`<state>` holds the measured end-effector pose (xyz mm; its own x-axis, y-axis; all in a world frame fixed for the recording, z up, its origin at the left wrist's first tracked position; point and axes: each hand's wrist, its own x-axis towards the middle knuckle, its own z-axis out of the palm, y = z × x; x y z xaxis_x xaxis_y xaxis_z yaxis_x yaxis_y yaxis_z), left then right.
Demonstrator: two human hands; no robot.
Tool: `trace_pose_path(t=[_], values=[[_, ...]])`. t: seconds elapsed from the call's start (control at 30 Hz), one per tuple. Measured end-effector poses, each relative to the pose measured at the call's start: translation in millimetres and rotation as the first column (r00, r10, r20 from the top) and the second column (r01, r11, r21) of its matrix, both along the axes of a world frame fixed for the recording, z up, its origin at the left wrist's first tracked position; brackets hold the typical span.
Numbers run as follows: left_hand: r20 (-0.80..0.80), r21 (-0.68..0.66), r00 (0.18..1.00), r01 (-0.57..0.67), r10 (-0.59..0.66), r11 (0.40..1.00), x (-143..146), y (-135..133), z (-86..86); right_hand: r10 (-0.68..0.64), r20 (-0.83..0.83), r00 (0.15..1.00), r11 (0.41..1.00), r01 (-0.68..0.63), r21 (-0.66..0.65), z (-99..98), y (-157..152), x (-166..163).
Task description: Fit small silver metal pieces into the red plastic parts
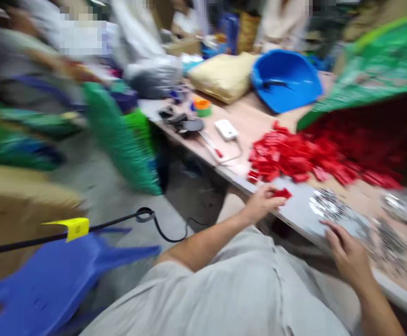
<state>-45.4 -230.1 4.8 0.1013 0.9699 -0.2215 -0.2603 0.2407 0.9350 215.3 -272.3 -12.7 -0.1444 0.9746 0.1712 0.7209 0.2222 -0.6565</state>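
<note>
My left hand is closed on a small red plastic piece at the near edge of the table. Just beyond it lies a large heap of similar red plastic pieces. My right hand hovers by the table edge with thumb and forefinger apart, and I see nothing between them. Close to those fingertips is a pile of small shiny metal parts. Thinner metal pieces are scattered further right. Blur hides the finer shape of all these parts.
A green sack opens over the red heap. Behind stand a blue basin and a tan bag. A white device with a cable lies left. A blue plastic chair and green sack are leftward; people sit beyond.
</note>
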Motion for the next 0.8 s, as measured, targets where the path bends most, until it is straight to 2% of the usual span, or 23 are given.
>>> trace_pose_path(t=[0.1, 0.2, 0.27, 0.33, 0.43, 0.57, 0.7, 0.8], values=[[0.172, -0.137, 0.978, 0.141, -0.116, 0.981, 5, -2, 5.2, -0.170, 0.033, 0.985, 0.985, 0.170, 0.003, 9.7, 7, 20], [0.256, -0.262, 0.941, 0.288, -0.221, 0.921, 17, -1, 2.0, -0.368, 0.044, 0.929, 0.928, 0.363, 0.086, 10.5, 9, 57], [0.281, -0.305, 0.920, 0.356, -0.274, 0.883, 26, -3, -0.2, -0.420, 0.065, 0.905, 0.903, 0.411, 0.122, 8.7, 2, 77], [0.275, -0.314, 0.911, 0.387, -0.307, 0.867, 35, -6, -2.3, -0.426, 0.100, 0.899, 0.903, 0.415, 0.112, 4.3, -9, 87], [0.201, -0.295, 0.916, 0.396, -0.348, 0.870, 45, -7, -6.6, -0.391, 0.146, 0.909, 0.920, 0.388, 0.052, -5.8, -19, 87], [0.026, -0.229, 0.915, 0.398, -0.403, 0.888, 53, -9, -15.2, -0.390, 0.220, 0.894, 0.919, 0.395, 0.023, -17.0, -19, 76], [-0.149, -0.063, 0.910, 0.381, -0.386, 0.922, 55, -14, -22.7, -0.395, 0.311, 0.865, 0.914, 0.403, 0.042, -19.3, -10, 68], [-0.249, 0.037, 0.900, 0.377, -0.357, 0.925, 54, -17, -24.0, -0.369, 0.371, 0.852, 0.924, 0.379, 0.047, -17.8, -1, 65]])
